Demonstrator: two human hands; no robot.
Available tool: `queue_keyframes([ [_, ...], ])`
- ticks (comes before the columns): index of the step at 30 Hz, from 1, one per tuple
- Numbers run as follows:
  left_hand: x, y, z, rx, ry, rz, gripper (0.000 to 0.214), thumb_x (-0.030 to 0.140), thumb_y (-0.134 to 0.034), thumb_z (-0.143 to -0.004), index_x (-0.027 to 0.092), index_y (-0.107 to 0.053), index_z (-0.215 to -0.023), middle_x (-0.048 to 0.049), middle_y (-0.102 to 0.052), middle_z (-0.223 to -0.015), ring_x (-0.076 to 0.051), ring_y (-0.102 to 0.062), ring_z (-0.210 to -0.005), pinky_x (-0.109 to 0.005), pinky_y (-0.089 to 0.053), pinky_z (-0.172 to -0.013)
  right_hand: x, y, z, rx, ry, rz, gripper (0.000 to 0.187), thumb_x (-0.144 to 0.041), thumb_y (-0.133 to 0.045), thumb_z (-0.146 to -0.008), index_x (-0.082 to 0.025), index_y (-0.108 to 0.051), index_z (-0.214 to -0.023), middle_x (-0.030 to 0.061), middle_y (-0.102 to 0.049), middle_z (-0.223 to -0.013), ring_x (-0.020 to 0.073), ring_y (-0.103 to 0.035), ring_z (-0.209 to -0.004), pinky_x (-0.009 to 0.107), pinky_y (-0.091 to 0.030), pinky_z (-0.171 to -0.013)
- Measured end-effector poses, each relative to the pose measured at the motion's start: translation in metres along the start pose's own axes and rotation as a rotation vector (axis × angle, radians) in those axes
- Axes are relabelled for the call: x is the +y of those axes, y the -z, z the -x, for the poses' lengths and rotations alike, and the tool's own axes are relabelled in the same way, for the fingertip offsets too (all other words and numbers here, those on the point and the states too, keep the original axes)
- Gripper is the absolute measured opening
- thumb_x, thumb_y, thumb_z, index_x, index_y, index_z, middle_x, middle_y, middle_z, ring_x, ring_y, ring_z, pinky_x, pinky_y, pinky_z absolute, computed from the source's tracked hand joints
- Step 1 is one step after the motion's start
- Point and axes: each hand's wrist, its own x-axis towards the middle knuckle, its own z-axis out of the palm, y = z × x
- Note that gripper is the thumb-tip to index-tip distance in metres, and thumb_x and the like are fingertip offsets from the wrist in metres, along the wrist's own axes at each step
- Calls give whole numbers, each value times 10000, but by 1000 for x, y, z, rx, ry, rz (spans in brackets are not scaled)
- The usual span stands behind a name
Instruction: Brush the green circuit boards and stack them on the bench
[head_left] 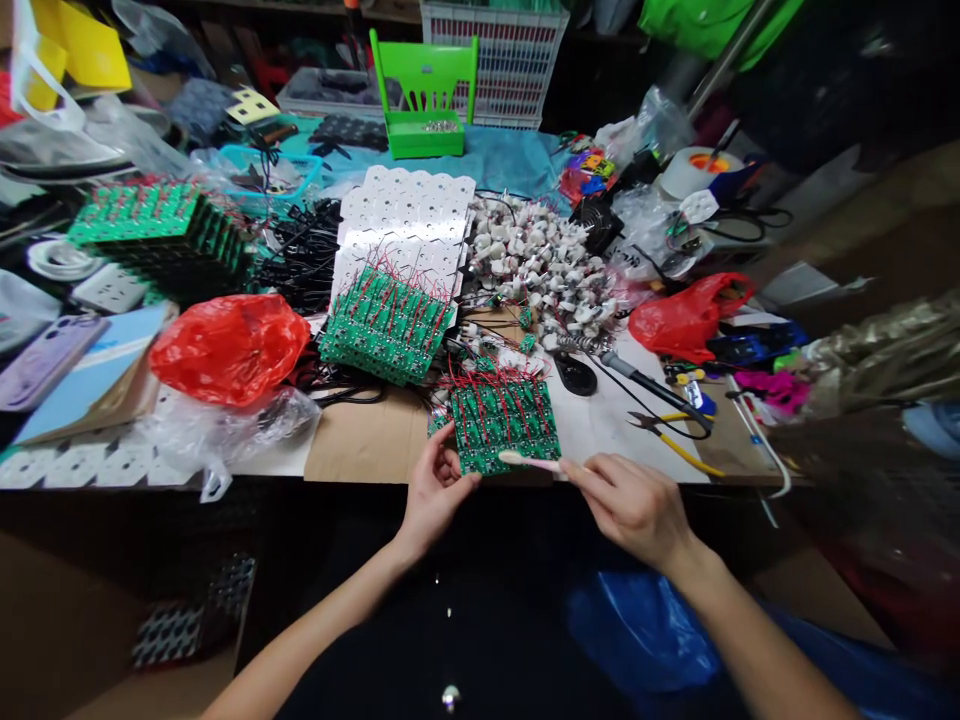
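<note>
A green circuit board panel [504, 415] with red wires lies at the table's front edge. My left hand [433, 492] grips its lower left corner, fingers closed on the edge. My right hand [634, 505] pinches a pale toothbrush [529, 460], whose head rests on the panel's lower edge. A second stack of green boards [386, 325] with red wires sits just behind, to the left.
Red plastic bags [229, 345] [686, 315] lie left and right. White small parts [540, 265] are heaped behind. A soldering iron [637, 375] and yellow-handled pliers [675, 435] lie to the right. A tall stack of green boards [161, 235] stands far left, a green tray [424, 95] at the back.
</note>
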Motion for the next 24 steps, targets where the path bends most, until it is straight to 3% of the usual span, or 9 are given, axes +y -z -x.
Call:
queue_keyframes([
  [7,3,-1,0,3,-9,-26,808,235,-797,-715,280,-444,-1441,61,-477,-762,-92,-477,-676,-216,-459,-660,16,-29,-59,132,-87,144,272,-184,-550,-965,-253,-751,-1134,9,-604,-686,134,-509,-645,297,-299,-579],
  [10,3,0,0,2,-8,-29,796,234,-793,-719,287,-449,-1435,63,-477,-764,-90,-478,-672,-215,-461,-657,18,-19,-49,131,-109,-2,249,-205,-558,-972,-243,-744,-1132,5,-625,-714,122,-545,-662,270,-338,-592],
  [13,4,0,-1,6,-5,-35,773,234,-795,-714,290,-470,-1413,63,-477,-764,-89,-482,-671,-207,-456,-643,13,-1,-12,83,-74,-134,235,-191,-583,-960,-221,-733,-1138,5,-634,-730,115,-563,-661,253,-370,-612],
  [17,6,-1,0,9,-1,-35,783,242,-800,-707,293,-470,-1415,65,-475,-755,-91,-481,-665,-214,-468,-648,6,10,29,38,-68,-85,260,-141,-578,-951,-215,-724,-1153,13,-649,-750,123,-580,-687,263,-378,-646],
  [20,5,0,-1,8,-9,-46,776,251,-804,-706,295,-476,-1407,66,-477,-755,-94,-485,-669,-221,-474,-655,6,2,25,60,-81,52,278,-111,-568,-946,-217,-732,-1145,17,-650,-745,130,-565,-682,279,-350,-638],
  [24,2,2,-2,-1,-28,-67,750,259,-802,-720,289,-481,-1397,64,-481,-758,-96,-490,-681,-228,-478,-673,17,-21,-17,150,-103,168,257,-137,-587,-941,-239,-756,-1105,8,-622,-685,134,-518,-631,298,-301,-596],
])
